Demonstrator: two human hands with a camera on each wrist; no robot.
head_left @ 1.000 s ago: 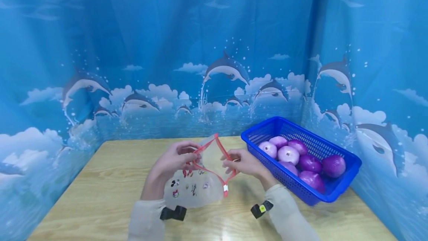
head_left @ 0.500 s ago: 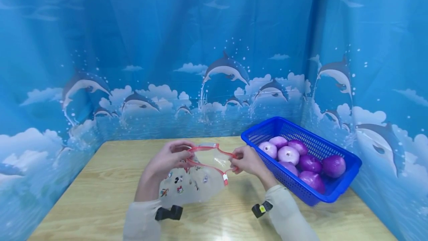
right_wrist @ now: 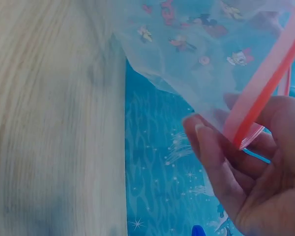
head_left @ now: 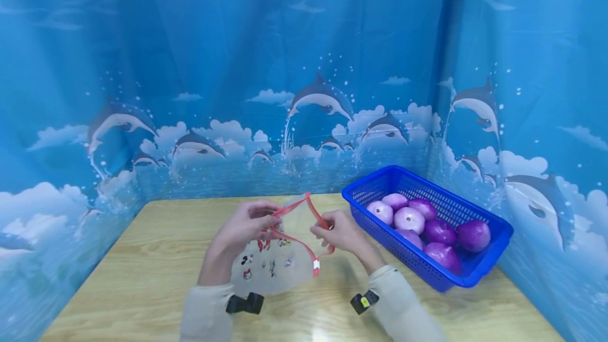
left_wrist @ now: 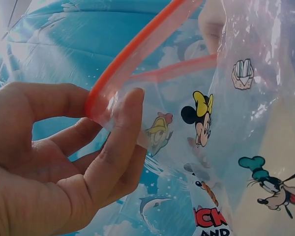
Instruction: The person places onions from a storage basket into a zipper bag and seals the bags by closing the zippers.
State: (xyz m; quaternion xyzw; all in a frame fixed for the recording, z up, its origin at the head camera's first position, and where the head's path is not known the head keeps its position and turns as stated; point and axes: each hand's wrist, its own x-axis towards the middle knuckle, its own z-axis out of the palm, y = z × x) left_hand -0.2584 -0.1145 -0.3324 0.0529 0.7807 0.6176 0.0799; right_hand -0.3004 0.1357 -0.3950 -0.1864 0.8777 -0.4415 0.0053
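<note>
A clear zip bag [head_left: 277,265] with cartoon prints and a red zip edge is held up over the table, its mouth spread into a diamond. My left hand [head_left: 247,228] pinches the left side of that edge between thumb and fingers. On the opposite side, my right hand [head_left: 344,231] grips the red strip, as the zip edge [right_wrist: 258,105] in the right wrist view also shows. A white slider [head_left: 316,264] sits at the near corner of the mouth. Through the plastic in the left wrist view, printed figures [left_wrist: 201,120] show and nothing lies inside.
To the right stands a blue perforated basket [head_left: 480,273] with several purple onions [head_left: 409,220] in it. The wooden table [head_left: 157,257] ends at a blue dolphin-print curtain [head_left: 228,94] behind and at both sides.
The bag's mouth went from a diamond to a wide, flatter opening as the hands drew apart, then back to a diamond. The basket and onions stayed put.
</note>
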